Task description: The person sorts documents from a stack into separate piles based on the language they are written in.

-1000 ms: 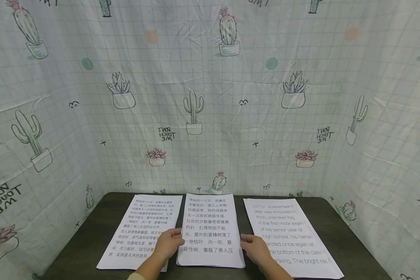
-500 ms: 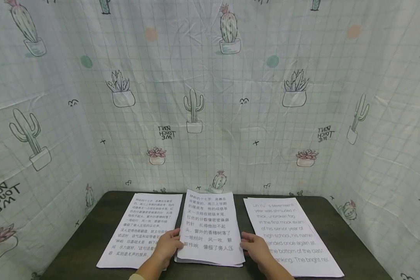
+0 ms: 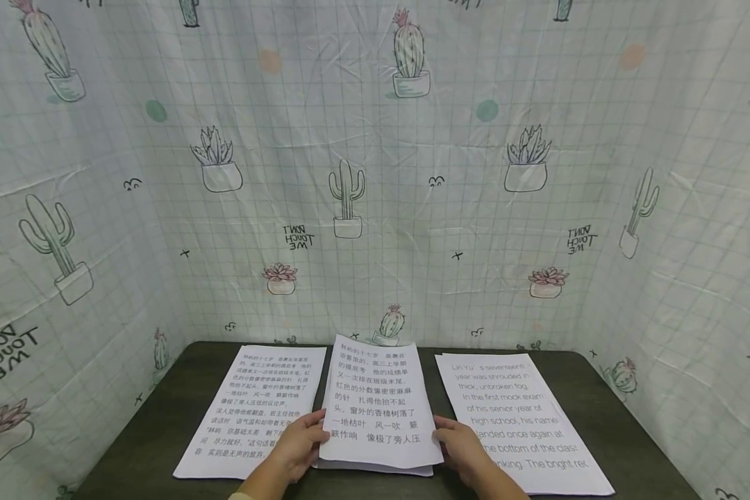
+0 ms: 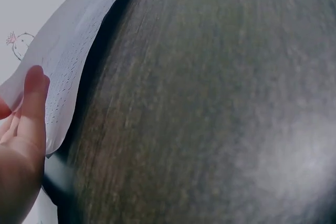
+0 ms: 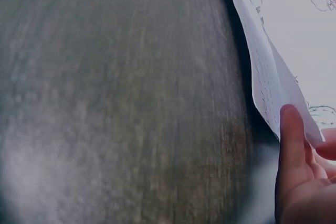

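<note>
In the head view, a white printed sheet of paper [image 3: 375,406] with large Chinese text is raised a little above the middle paper stack [image 3: 381,470], whose front edge shows underneath. My left hand [image 3: 296,448] pinches the sheet's left edge near its lower corner. On the opposite edge, my right hand [image 3: 465,448] pinches it at about the same height. The left wrist view shows the curved sheet [image 4: 68,72] between the thumb and fingers of the left hand [image 4: 23,140]. Similarly, the paper [image 5: 268,69] sits between the thumb and fingers of the right hand [image 5: 304,177].
A left paper stack [image 3: 256,410] with smaller Chinese text and a right paper stack [image 3: 512,410] with English text flank the middle one on the dark table [image 3: 144,444]. Behind and at both sides hangs a cactus-print curtain [image 3: 375,173].
The top sheet has risen off the middle stack and shifted slightly right, so the paper beneath shows along the front. Both hands have moved slightly right with it. The side stacks stay put.
</note>
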Action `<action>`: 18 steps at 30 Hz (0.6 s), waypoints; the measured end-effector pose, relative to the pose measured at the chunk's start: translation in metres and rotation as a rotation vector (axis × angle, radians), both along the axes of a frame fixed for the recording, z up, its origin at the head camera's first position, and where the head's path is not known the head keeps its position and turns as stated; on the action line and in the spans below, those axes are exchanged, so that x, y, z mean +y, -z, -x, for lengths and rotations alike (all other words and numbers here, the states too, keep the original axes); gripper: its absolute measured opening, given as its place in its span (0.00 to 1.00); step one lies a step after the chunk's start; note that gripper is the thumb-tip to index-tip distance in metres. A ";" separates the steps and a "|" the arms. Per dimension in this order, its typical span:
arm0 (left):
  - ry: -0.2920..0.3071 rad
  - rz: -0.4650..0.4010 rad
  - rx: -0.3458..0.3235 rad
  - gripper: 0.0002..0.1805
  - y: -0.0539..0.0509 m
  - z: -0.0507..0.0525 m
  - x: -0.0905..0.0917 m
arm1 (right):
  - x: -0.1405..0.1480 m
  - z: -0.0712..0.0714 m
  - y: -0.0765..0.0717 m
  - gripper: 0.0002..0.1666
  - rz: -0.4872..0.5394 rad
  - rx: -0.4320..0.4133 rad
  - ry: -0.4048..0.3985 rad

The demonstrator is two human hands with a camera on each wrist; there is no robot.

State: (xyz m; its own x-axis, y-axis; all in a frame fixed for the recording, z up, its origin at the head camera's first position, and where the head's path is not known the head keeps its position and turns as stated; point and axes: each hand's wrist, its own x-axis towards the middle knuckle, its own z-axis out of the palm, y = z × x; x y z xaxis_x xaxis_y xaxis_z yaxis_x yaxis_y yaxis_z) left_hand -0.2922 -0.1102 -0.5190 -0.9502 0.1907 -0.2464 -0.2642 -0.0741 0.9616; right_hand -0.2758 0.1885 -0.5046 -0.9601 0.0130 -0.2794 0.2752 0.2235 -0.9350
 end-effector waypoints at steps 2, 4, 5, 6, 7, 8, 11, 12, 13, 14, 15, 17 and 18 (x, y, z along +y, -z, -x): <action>0.006 -0.035 -0.002 0.39 0.001 -0.002 -0.002 | 0.000 -0.001 -0.001 0.32 0.031 -0.006 -0.013; 0.021 -0.074 0.004 0.39 0.001 -0.004 -0.004 | 0.001 -0.001 -0.001 0.32 0.058 -0.006 -0.022; 0.028 -0.101 0.008 0.40 0.002 -0.004 -0.006 | 0.001 -0.001 -0.001 0.32 0.069 -0.002 -0.025; 0.036 -0.125 0.014 0.40 0.002 -0.005 -0.008 | 0.001 -0.001 -0.002 0.33 0.079 0.000 -0.026; 0.043 -0.147 0.019 0.41 0.002 -0.006 -0.010 | 0.001 -0.001 -0.003 0.33 0.088 0.002 -0.029; 0.048 -0.163 0.026 0.41 0.002 -0.006 -0.011 | 0.001 -0.002 -0.003 0.33 0.099 0.006 -0.034; 0.057 -0.197 0.036 0.41 0.000 -0.006 -0.016 | 0.000 -0.002 -0.006 0.34 0.135 0.024 -0.056; 0.058 -0.203 0.038 0.42 -0.001 -0.006 -0.018 | 0.000 -0.002 -0.008 0.35 0.151 0.029 -0.066; 0.059 -0.207 0.039 0.42 -0.002 -0.006 -0.020 | -0.001 -0.003 -0.009 0.36 0.169 0.035 -0.077; 0.063 -0.210 0.041 0.42 -0.003 -0.006 -0.022 | -0.002 -0.003 -0.010 0.36 0.182 0.040 -0.087; 0.066 -0.213 0.040 0.42 -0.004 -0.007 -0.024 | -0.003 -0.003 -0.011 0.37 0.194 0.044 -0.096; 0.067 -0.215 0.041 0.42 -0.005 -0.007 -0.027 | -0.005 -0.004 -0.013 0.38 0.215 0.053 -0.116; 0.066 -0.219 0.044 0.42 -0.005 -0.008 -0.030 | -0.006 -0.004 -0.014 0.39 0.222 0.056 -0.121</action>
State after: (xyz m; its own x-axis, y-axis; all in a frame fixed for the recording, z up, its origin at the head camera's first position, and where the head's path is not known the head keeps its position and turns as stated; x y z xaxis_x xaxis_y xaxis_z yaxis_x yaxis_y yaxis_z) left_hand -0.2846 -0.1397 -0.5136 -0.9427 0.2975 -0.1510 -0.2338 -0.2661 0.9352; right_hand -0.2717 0.1825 -0.4905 -0.9650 -0.1589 -0.2087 0.2049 0.0397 -0.9780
